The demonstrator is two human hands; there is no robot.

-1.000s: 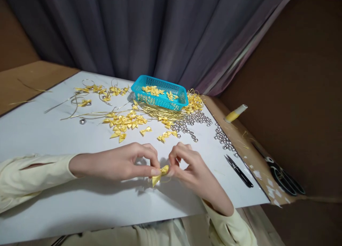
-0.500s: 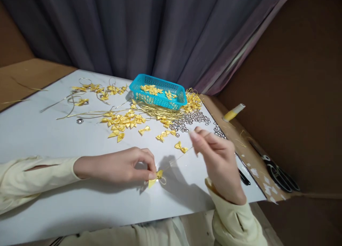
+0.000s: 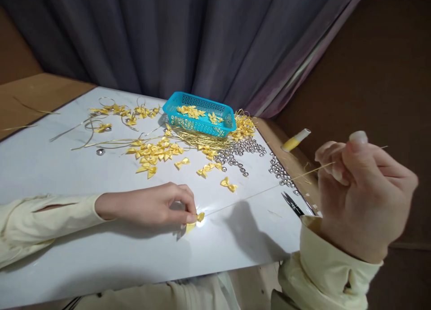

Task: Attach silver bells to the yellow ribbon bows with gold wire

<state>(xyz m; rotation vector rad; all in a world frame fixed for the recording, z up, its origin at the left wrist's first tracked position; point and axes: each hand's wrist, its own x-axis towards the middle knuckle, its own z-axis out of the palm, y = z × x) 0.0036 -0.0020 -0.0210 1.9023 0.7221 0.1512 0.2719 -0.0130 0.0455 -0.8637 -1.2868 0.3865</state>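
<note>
Between the thumb and fingers of my left hand [image 3: 158,207] a yellow ribbon bow [image 3: 191,226] is pinched low over the white tabletop; its middle is hidden by my fingertips. From the bow a thin gold cord [image 3: 249,197] runs taut up to the right. My right hand [image 3: 367,193], raised beyond the table's right side, is closed on the cord, and a short end pokes out past the thumb. A single loose bow [image 3: 229,184] lies below the cord's far side, near several silver beads [image 3: 240,153].
A blue basket [image 3: 202,126] with yellow bows stands at the back. Before it lie gold cords [image 3: 198,139] and a pile of bows [image 3: 158,150]. Corded bows [image 3: 116,110] rest at the back left. Black-handled snips [image 3: 292,204] and a yellow-white tube [image 3: 296,140] are at right.
My right hand has moved far to the right, drawing the cord out straight. The small cord loop beside the bow has gone. My left hand has stayed almost in place.
</note>
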